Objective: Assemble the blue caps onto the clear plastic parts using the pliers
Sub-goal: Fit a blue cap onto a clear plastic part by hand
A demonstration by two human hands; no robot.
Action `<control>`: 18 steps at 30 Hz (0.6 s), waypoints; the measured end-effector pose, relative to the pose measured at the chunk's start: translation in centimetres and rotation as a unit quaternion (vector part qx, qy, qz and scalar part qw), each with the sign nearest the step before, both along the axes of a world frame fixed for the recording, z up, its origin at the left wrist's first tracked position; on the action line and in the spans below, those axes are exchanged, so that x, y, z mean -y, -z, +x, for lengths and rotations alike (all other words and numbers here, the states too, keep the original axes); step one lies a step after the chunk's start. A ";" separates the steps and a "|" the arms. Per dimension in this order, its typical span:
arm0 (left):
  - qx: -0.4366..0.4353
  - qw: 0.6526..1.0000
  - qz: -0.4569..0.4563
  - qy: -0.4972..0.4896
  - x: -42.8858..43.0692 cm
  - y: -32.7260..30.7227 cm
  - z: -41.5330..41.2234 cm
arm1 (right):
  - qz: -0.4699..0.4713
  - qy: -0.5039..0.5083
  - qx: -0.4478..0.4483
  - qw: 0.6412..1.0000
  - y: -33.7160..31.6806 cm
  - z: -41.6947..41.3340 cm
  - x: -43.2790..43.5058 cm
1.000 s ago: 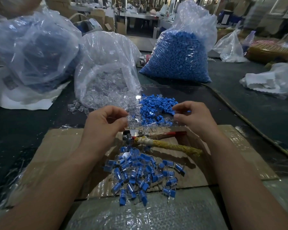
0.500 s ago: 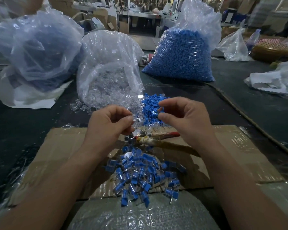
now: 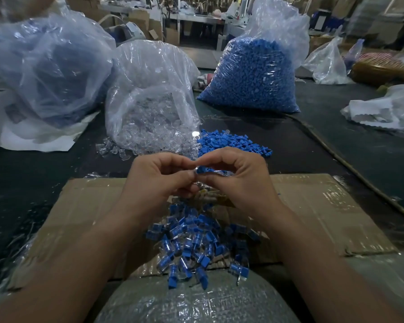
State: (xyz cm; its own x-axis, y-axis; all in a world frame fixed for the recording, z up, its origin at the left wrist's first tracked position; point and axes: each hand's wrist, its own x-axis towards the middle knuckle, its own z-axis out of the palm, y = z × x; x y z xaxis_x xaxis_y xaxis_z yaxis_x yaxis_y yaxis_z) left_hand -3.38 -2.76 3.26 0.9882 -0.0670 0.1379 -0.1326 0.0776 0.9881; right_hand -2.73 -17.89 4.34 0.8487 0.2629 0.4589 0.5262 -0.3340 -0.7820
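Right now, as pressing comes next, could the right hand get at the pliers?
Probably yes: the pliers lie on the cardboard just beneath the right hand, nothing between them, though it pinches a blue cap.

My left hand (image 3: 159, 180) and right hand (image 3: 240, 180) met fingertip to fingertip over the far edge of the cardboard (image 3: 324, 206), both pinching one blue cap (image 3: 201, 170). A heap of capped clear pieces (image 3: 196, 243) lay toward the cardboard's near edge, between my wrists. Past its far edge sat loose blue caps (image 3: 231, 142) beside the bag of clear parts (image 3: 149, 108).
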 end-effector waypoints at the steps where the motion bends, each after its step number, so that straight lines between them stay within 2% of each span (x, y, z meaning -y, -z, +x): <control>1: -0.005 1.000 -0.008 0.002 0.0 0.0 0.0 | 0.007 -0.003 -0.006 1.000 0.0 0.0 0.0; 18: -0.011 1.000 0.005 -0.004 -0.2 -0.3 0.0 | 0.016 -0.057 -0.077 0.995 -0.2 -0.1 0.2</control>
State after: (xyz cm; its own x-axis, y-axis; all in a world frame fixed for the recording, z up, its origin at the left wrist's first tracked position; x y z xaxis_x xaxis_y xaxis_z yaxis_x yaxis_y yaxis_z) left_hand -3.37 -2.51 3.55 0.9914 -0.0611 0.1159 -0.1117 0.0677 0.9914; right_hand -2.79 -18.11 4.53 0.8750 0.3488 0.3358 0.4326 -0.2517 -0.8657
